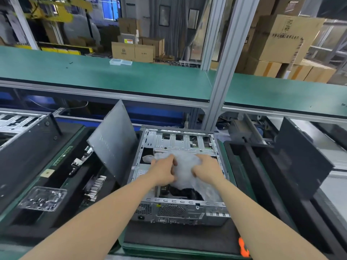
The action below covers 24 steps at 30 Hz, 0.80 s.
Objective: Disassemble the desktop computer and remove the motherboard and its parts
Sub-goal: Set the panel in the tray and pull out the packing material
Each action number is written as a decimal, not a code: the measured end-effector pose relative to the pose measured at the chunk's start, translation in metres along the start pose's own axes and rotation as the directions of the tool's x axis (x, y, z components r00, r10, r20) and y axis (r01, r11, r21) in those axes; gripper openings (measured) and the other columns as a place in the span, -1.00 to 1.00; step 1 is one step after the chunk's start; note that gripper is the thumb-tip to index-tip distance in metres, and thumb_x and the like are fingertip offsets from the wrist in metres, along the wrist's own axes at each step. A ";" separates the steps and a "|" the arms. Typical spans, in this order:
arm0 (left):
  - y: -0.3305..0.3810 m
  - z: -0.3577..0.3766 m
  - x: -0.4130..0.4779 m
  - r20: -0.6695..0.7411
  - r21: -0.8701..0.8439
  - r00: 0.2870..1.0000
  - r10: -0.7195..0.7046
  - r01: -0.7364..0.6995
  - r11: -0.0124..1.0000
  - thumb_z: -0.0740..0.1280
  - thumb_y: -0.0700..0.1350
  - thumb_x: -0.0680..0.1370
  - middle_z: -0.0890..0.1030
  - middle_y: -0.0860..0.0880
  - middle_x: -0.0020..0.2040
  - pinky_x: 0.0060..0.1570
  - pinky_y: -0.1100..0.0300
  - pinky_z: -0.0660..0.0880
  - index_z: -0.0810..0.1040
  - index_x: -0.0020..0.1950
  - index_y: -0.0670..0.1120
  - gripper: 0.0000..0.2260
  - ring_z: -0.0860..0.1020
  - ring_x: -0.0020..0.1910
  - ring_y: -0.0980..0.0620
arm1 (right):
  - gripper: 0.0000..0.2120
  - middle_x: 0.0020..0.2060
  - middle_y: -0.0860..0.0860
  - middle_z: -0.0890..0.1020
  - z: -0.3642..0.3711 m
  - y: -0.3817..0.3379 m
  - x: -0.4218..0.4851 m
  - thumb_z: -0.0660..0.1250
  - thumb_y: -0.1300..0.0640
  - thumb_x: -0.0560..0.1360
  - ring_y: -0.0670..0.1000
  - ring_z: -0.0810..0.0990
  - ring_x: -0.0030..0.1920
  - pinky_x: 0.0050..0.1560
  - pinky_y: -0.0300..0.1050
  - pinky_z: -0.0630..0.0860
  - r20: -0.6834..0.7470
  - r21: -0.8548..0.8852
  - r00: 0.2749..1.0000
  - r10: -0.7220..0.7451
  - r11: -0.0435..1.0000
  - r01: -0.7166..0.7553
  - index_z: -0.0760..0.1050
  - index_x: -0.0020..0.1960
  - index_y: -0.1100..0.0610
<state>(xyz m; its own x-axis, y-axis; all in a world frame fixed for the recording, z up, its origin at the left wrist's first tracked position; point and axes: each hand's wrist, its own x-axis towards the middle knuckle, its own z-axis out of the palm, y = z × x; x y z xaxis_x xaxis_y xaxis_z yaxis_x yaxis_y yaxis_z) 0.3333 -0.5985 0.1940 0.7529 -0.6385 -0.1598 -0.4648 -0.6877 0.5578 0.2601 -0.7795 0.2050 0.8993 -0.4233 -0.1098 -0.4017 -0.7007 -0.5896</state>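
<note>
An open grey metal desktop case (pixel 180 211) lies on a dark foam pad in front of me, its rear panel with fan grille facing me. A crumpled white plastic packing wrap (pixel 185 166) fills the middle of the case and hides most of the inside. My left hand (pixel 164 170) grips the wrap at its left side with curled fingers. My right hand (pixel 205 167) grips the wrap's right side. Dark parts show under the wrap near the case's front wall. The motherboard is hidden.
The dark side panel (pixel 112 141) leans upright against the case's left edge. Left of it lie a heatsink (pixel 95 186), small parts and a clear tray of screws (pixel 43 198). Another black panel (pixel 300 162) stands at the right. A green shelf (pixel 131 77) runs above.
</note>
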 end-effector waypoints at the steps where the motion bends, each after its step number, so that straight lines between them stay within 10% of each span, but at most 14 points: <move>1: 0.001 -0.002 0.001 -0.056 -0.115 0.998 0.003 -0.009 0.993 0.50 -0.09 0.45 0.58 0.06 0.02 0.17 -0.02 0.47 0.38 0.17 0.05 -0.60 0.57 0.04 -0.01 | -0.76 -0.28 -0.05 0.66 -0.011 -0.005 0.002 0.34 0.18 0.23 0.05 0.65 -0.19 -0.27 -0.17 0.54 -0.038 0.066 0.999 0.016 0.998 -0.014 0.57 -0.12 0.00; 7: 0.021 -0.017 0.011 -0.444 -0.506 0.858 -0.259 -0.002 0.862 0.37 0.29 0.55 0.45 -0.02 0.20 0.22 -0.08 0.44 0.39 0.21 0.02 -0.56 0.52 0.16 -0.05 | -0.78 -0.34 0.00 0.63 -0.075 -0.014 0.017 0.37 0.21 0.12 0.05 0.51 -0.29 -0.31 -0.07 0.48 -0.186 0.519 0.979 0.089 0.854 0.021 0.57 -0.23 0.08; 9: 0.033 -0.024 0.013 -0.245 -0.764 0.910 -0.334 0.031 0.645 0.34 0.35 0.55 0.50 -0.10 0.28 0.23 -0.05 0.48 0.42 0.28 -0.06 -0.45 0.54 0.21 -0.10 | -0.77 -0.32 -0.04 0.64 -0.085 -0.019 0.017 0.38 0.21 0.12 0.09 0.54 -0.24 -0.24 -0.03 0.54 -0.175 0.551 0.982 0.073 0.834 0.037 0.59 -0.22 0.06; 12: 0.047 -0.024 0.009 0.095 -0.943 0.994 -0.050 0.105 0.317 0.35 0.42 0.49 0.65 -0.16 0.28 0.27 -0.15 0.56 0.53 0.39 -0.08 -0.31 0.63 0.24 -0.18 | -0.61 -0.10 -0.06 0.72 -0.077 -0.024 0.012 0.43 0.18 0.18 0.10 0.67 0.01 0.01 0.10 0.66 -0.109 0.540 0.994 -0.016 0.839 0.073 0.64 -0.01 -0.06; 17: 0.054 -0.011 0.014 0.015 -0.986 0.997 -0.075 0.027 0.163 0.53 0.03 0.53 0.68 -0.13 0.26 0.33 -0.26 0.51 0.48 0.47 -0.07 -0.44 0.65 0.24 -0.20 | -0.46 0.16 -0.13 0.71 -0.054 -0.022 0.004 0.58 0.14 0.40 -0.06 0.69 0.17 0.15 -0.05 0.64 0.160 0.636 0.941 -0.299 0.760 0.133 0.54 0.32 -0.15; 20: 0.032 -0.009 0.018 -0.062 -0.996 0.983 -0.175 -0.050 0.074 0.46 -0.15 0.59 0.66 -0.18 0.28 0.32 -0.29 0.50 0.46 0.47 -0.14 -0.55 0.64 0.25 -0.24 | -0.40 0.20 -0.07 0.68 -0.050 -0.017 0.006 0.60 0.02 0.43 0.02 0.69 0.16 0.18 0.16 0.64 0.189 0.632 0.953 -0.237 0.772 0.066 0.47 0.40 -0.17; 24: 0.012 -0.017 0.020 -0.048 -0.999 0.983 -0.178 -0.045 0.018 0.40 -0.19 0.63 0.66 -0.23 0.27 0.28 -0.26 0.54 0.52 0.42 -0.19 -0.65 0.64 0.24 -0.27 | -0.32 0.29 -0.05 0.60 -0.050 -0.016 0.012 0.51 -0.26 0.43 0.00 0.68 0.15 0.00 -0.06 0.62 0.223 0.683 0.961 -0.166 0.730 -0.032 0.34 0.48 -0.26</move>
<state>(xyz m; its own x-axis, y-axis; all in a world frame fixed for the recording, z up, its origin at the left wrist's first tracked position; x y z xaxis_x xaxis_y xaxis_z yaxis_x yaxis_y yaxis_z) 0.3507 -0.6142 0.2115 0.8449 -0.4889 -0.2171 0.4227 0.3616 0.8310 0.2687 -0.8019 0.2533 0.9691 -0.1623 -0.1858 -0.2043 -0.1059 -0.9732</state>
